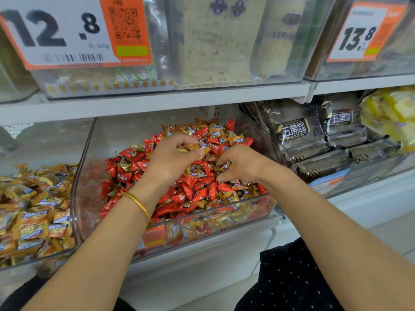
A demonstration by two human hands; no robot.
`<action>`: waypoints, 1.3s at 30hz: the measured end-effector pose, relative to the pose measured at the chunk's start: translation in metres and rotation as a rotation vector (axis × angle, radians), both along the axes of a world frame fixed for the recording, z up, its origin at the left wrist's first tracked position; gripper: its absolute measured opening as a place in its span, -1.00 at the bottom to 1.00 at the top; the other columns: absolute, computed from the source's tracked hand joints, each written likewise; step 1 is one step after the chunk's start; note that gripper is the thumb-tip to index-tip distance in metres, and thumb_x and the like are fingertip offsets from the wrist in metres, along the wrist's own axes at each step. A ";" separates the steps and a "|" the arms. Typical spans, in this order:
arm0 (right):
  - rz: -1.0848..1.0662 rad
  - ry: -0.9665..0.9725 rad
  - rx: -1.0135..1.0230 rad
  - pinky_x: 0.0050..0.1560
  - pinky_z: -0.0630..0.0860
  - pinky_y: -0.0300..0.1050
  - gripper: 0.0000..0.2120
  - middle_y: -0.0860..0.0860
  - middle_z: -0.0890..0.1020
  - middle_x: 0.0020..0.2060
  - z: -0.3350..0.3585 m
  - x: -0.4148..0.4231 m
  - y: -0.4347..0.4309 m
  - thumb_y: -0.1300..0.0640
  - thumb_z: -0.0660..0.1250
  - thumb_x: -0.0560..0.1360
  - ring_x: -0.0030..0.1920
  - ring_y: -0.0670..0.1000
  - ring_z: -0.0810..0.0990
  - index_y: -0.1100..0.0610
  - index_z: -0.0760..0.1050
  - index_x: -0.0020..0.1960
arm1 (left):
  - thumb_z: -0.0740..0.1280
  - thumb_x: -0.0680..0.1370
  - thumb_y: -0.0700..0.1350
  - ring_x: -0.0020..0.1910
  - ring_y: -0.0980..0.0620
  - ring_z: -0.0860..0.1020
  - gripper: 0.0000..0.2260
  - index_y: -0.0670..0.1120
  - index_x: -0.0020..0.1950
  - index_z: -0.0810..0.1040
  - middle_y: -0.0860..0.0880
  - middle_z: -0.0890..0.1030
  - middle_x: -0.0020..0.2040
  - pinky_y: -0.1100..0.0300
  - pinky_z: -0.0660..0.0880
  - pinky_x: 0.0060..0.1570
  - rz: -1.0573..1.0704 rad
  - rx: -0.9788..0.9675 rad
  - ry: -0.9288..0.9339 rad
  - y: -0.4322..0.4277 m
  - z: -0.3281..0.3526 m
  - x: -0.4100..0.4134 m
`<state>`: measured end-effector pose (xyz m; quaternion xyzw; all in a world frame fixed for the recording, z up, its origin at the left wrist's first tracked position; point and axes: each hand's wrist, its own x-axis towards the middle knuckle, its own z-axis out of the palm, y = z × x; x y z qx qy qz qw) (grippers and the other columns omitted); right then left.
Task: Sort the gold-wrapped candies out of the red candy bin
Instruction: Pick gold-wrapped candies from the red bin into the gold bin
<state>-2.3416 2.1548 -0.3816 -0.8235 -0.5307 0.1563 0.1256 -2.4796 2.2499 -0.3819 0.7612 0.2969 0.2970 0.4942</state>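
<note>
Red candy bin (224,218): front wall nearest, red and gold mixed behind it. Left hand (177,153) mid-bin, fingers curled round several gold-wrapped candies (190,147). Right hand (240,164) just beside it, fingers spread down into the pile; pinching or not, cannot tell. Judgement: lift gold pieces by the wrapper tails, keep the left hand cupped. Rear heap (202,129) looks richest in gold.

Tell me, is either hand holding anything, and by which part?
The left hand grips several gold-wrapped candies, bunched between thumb and curled fingers. The right hand reaches into the pile; any hold there cannot be told.
</note>
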 end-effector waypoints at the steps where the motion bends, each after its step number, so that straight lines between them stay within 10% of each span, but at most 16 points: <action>1: 0.014 -0.060 -0.018 -0.22 0.50 -0.36 -0.48 0.11 0.49 0.28 -0.001 -0.001 0.002 0.09 0.41 0.47 0.01 0.07 0.59 0.21 0.39 0.37 | 0.43 0.46 -0.12 -0.04 0.15 0.50 -0.84 -0.02 0.03 0.58 0.29 0.44 -0.08 0.22 0.49 -0.07 0.008 -0.015 -0.004 0.000 0.000 0.000; 5: 0.046 -0.207 -0.025 0.28 0.39 -0.08 -0.51 0.12 0.48 0.31 -0.013 -0.004 0.011 0.17 0.36 0.50 0.30 0.11 0.44 0.18 0.37 0.40 | 0.42 0.47 -0.14 -0.29 0.16 0.46 -0.83 -0.03 0.05 0.57 0.11 0.50 -0.17 0.38 0.46 -0.46 0.003 -0.097 -0.029 -0.002 0.004 -0.003; 10: -0.021 -0.148 0.180 0.16 0.45 -0.16 -0.68 0.08 0.57 0.21 -0.007 -0.001 0.006 0.19 0.40 0.46 0.17 0.01 0.53 0.16 0.55 0.21 | 0.42 0.47 -0.11 -0.31 0.13 0.43 -0.84 0.03 0.02 0.58 0.04 0.47 -0.20 0.29 0.43 -0.35 -0.002 -0.163 -0.021 0.000 0.009 -0.012; 14: -0.195 0.337 0.466 -0.54 0.35 -0.38 -0.79 -0.04 0.57 -0.09 0.008 -0.004 -0.003 0.26 0.42 0.44 -0.59 -0.21 0.42 0.18 0.59 0.08 | 0.44 0.45 -0.12 -0.40 0.11 0.40 -0.87 0.07 -0.06 0.58 0.00 0.49 -0.21 0.27 0.41 -0.40 -0.006 -0.217 -0.040 0.007 0.014 -0.026; 23: -0.110 1.245 0.530 -0.67 0.18 -0.36 -0.94 0.04 0.57 -0.43 0.041 -0.090 0.019 0.34 0.35 0.46 -0.55 -0.11 0.45 0.24 0.53 -0.08 | 0.41 0.46 -0.20 -0.41 0.16 0.44 -0.89 -0.02 -0.07 0.59 0.03 0.53 -0.26 0.34 0.31 -0.53 -0.087 -0.278 0.019 0.020 0.046 -0.110; 30: 0.101 0.951 0.401 -0.64 0.28 -0.33 -0.87 0.07 0.51 -0.38 0.048 -0.208 0.107 0.33 0.39 0.44 -0.62 -0.14 0.39 0.21 0.53 -0.04 | 0.37 0.48 -0.25 -0.43 0.11 0.46 -0.92 -0.08 -0.11 0.56 0.06 0.53 -0.45 0.27 0.36 -0.45 0.311 -0.181 0.093 0.066 0.041 -0.227; 32: 0.157 0.758 0.321 -0.48 0.44 -0.28 -0.72 0.13 0.57 -0.18 0.048 -0.230 0.131 0.23 0.39 0.47 -0.52 -0.13 0.48 0.23 0.48 0.16 | 0.35 0.51 -0.26 -0.33 0.04 0.50 -0.85 -0.10 0.06 0.53 0.05 0.58 -0.38 0.19 0.44 -0.30 0.385 -0.175 0.054 0.073 0.032 -0.237; 35: 0.188 0.743 0.096 0.12 0.52 0.05 -0.38 0.13 0.36 0.39 0.046 -0.247 0.153 -0.01 0.31 0.53 0.18 0.08 0.51 0.07 0.14 0.49 | 0.27 0.54 -0.31 -0.12 0.09 0.51 -0.45 0.05 0.46 0.22 -0.08 0.54 0.09 0.13 0.38 0.03 0.383 -0.273 0.017 0.081 0.024 -0.251; 39: 0.119 1.042 0.170 0.27 0.44 0.08 -0.53 0.12 0.28 0.42 0.051 -0.234 0.141 0.23 0.20 0.59 0.37 0.14 0.32 0.14 0.19 0.48 | 0.18 0.51 -0.45 0.40 -0.01 0.30 -0.34 0.11 0.48 0.21 -0.10 0.29 0.46 0.13 0.26 0.26 0.350 -0.253 0.011 0.085 0.026 -0.256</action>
